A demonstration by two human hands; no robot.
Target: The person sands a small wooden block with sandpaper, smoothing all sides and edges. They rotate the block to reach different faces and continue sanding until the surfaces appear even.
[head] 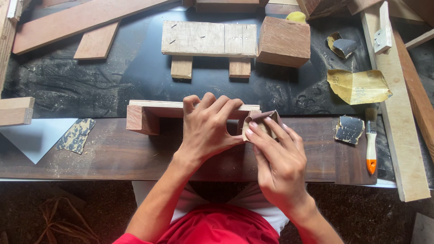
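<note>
A small wooden bench-shaped piece (149,113) lies on its side on the dark workbench (113,153), its pale top board facing away and a reddish leg block at its left end. My left hand (205,129) rests over its middle and grips the board's edge. My right hand (275,158) pinches a folded scrap of brown sandpaper (261,118) against the piece's right leg, which is mostly hidden by both hands.
A second small wooden bench (208,40) stands behind, next to a wooden block (284,41). Sandpaper sheets (359,86) and worn scraps (349,129) lie at right with an orange-handled brush (370,144). Planks ring the bench; another scrap (76,134) lies left.
</note>
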